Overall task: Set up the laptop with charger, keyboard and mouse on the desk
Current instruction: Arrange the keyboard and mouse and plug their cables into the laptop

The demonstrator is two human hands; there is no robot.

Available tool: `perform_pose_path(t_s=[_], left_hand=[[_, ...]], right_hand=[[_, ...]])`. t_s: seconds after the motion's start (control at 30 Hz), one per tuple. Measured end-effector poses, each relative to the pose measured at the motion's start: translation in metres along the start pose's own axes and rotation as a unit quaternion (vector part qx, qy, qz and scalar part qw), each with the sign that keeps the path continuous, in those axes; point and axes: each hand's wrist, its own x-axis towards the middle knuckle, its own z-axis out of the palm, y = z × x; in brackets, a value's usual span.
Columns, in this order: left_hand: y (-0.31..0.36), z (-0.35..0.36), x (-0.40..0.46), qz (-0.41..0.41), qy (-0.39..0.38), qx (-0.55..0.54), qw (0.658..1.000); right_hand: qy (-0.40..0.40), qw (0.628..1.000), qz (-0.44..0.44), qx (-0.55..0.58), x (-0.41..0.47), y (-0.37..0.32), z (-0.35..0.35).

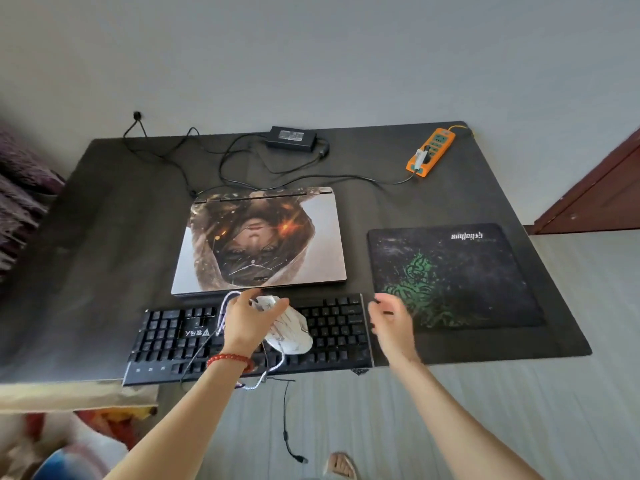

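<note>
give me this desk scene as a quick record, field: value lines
laptop: lid closed, behind the keyboard
keyboard: black, at the desk's near edge
mouse: white, over the keyboard, held by left hand
right hand: empty, fingers relaxed, beside the mouse pad
charger brick: at the desk's far edge, cables attached
power strip: orange, far right corner

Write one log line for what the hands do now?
left hand: holds white mouse over keyboard | right hand: empty | laptop: closed
</note>
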Motion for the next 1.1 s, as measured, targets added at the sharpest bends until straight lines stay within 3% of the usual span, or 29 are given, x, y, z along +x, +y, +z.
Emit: perform_pose_path(t_s=[0.07,0.1,0.23,0.33,0.47,0.57,0.67,0.73,0.83,1.0,1.1], left_hand=[[-0.003,-0.007,-0.007,-0.029,-0.033,-0.104,0.994],[-0.007,-0.014,-0.011,-0.043,-0.054,-0.152,0.986],[-0.023,-0.042,-0.021,-0.072,-0.080,-0.279,0.954],[-0.037,-0.064,-0.023,-0.080,-0.096,-0.285,0.950],[-0.047,-0.081,-0.018,-0.064,-0.117,-0.279,0.951],[-0.052,-0.085,-0.008,-0.028,-0.123,-0.237,0.963],[-0.050,-0.080,-0.006,0.007,-0.133,-0.195,0.972],[-0.044,-0.068,-0.010,0.001,-0.170,-0.178,0.969],[-0.029,-0.047,-0.018,-0.040,-0.223,-0.217,0.950],[0.001,-0.007,-0.019,-0.049,-0.199,-0.275,0.939],[0.004,0.011,-0.015,-0.066,-0.195,-0.249,0.946]], right_hand=[[-0.235,0.968,-0.051,-0.068,-0.024,-0.014,0.038],[-0.299,0.947,-0.073,-0.092,-0.034,-0.021,0.056],[-0.347,0.923,-0.122,-0.116,-0.057,-0.034,0.094],[-0.357,0.913,-0.154,-0.122,-0.068,-0.038,0.104],[-0.284,0.954,-0.091,-0.008,-0.069,-0.045,0.093],[-0.132,0.985,-0.039,0.104,-0.057,-0.038,0.058],[0.060,0.972,0.008,0.225,-0.040,-0.026,0.013],[0.143,0.955,0.022,0.260,-0.029,-0.018,-0.014],[0.172,0.940,0.033,0.292,-0.011,-0.011,-0.035],[0.194,0.925,0.063,0.321,0.034,0.001,-0.048],[0.197,0.940,0.079,0.266,0.065,0.011,-0.060]])
